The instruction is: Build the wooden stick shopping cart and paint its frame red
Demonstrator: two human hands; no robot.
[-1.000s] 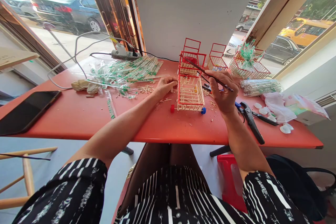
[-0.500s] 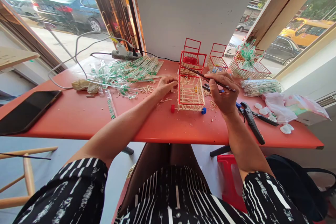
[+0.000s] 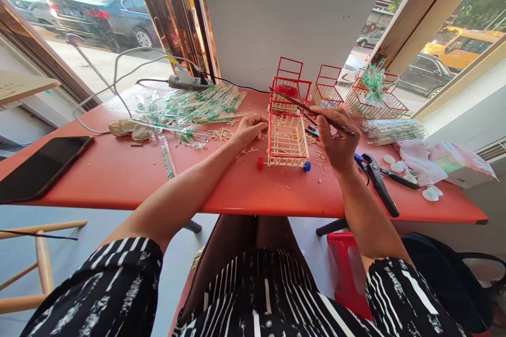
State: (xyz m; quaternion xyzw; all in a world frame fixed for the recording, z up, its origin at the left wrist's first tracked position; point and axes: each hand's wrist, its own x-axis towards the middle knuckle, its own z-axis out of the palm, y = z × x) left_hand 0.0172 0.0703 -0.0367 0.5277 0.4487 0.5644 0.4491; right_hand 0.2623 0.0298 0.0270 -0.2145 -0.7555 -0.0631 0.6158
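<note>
A small shopping cart (image 3: 288,139) built of pale wooden sticks, its upper frame and edges painted red, stands on the table before me. A red cap wheel (image 3: 260,163) and a blue cap wheel (image 3: 307,166) show at its near end. My left hand (image 3: 252,129) is closed at the cart's left side, fingertips on its frame. In my right hand (image 3: 339,136), a thin dark paintbrush (image 3: 296,102) is held like a pen. Its tip reaches leftward to the red handle frame. A red container (image 3: 287,90) shows behind that frame, partly covered by it.
Two more stick baskets, one plain-framed (image 3: 329,87) and one holding green-and-clear wrappers (image 3: 373,87), stand at the back right. Wrapped chopsticks (image 3: 190,108) lie left. A glue gun (image 3: 377,181), white caps (image 3: 430,193) and a phone (image 3: 43,167) rest on the red table (image 3: 237,197).
The brush tip has moved slightly left and up along the cart's red upper frame, and my right hand has shifted slightly with it. My left hand and the cart have stayed in place.
</note>
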